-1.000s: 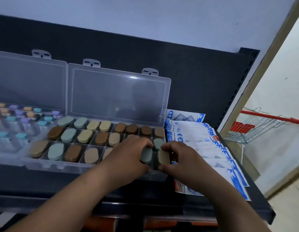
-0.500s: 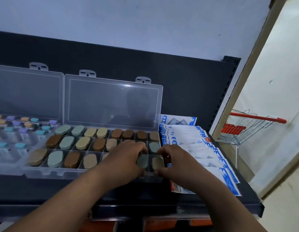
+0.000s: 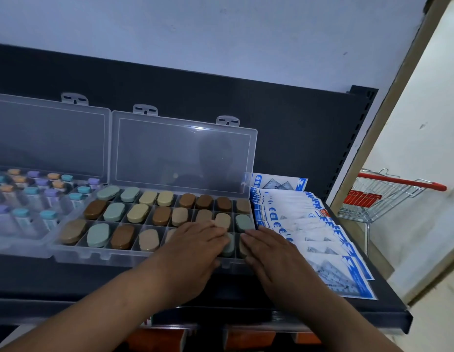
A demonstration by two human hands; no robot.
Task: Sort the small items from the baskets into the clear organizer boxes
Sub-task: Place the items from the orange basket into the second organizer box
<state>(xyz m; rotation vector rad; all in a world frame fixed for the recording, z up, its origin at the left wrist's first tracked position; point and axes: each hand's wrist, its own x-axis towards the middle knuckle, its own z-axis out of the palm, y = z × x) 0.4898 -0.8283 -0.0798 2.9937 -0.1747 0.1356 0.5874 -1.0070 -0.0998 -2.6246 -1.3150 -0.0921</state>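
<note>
Black shelf (image 3: 68,278) holds a clear organizer box (image 3: 98,256) full of little oval pieces (image 3: 148,240).
Both hands lie flat at its front right corner: left hand (image 3: 192,247) fingers (image 3: 215,232) straight and together on a green piece (image 3: 230,247), right hand (image 3: 271,252) fingers (image 3: 251,236) the same on a tan piece (image 3: 242,250).

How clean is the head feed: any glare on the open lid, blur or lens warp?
Head view: a glare streak runs along the top edge of the clear lid, with a dim reflection mid-panel. Head view: the left hand and right hand look slightly soft, and the vials at far left are blurred. Head view: the wide lens leaves the shelf edge slanted.
</note>
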